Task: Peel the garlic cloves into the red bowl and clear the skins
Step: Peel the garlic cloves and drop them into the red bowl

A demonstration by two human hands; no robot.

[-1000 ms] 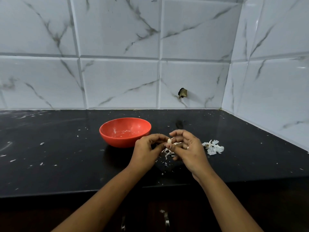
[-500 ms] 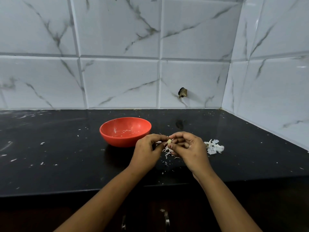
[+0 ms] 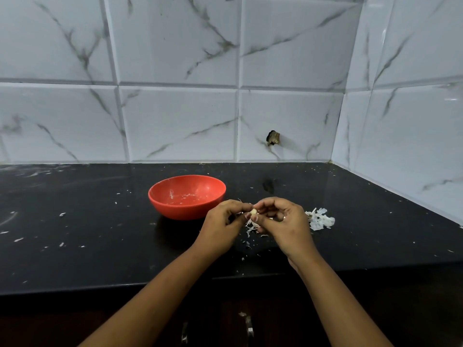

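A small pale garlic clove (image 3: 253, 211) is pinched between the fingertips of my left hand (image 3: 223, 221) and my right hand (image 3: 285, 224), just above the black counter. Both hands have curled fingers and meet at the clove. The red bowl (image 3: 160, 196) stands on the counter just left of my hands, with only pale flecks showing inside. Thin white skins (image 3: 251, 225) lie under my fingers. A larger heap of skins (image 3: 320, 219) lies to the right of my right hand.
The black counter (image 3: 75, 234) is speckled with small skin flakes. White marble-look tiles form the back wall and the right wall (image 3: 413, 134), meeting in a corner. A dark chipped spot (image 3: 273, 138) marks the back wall. Cabinet handles (image 3: 248, 326) show below the counter's front edge.
Both hands stay together at the clove with only slight finger movement. The bowl and the skin heap have not moved.
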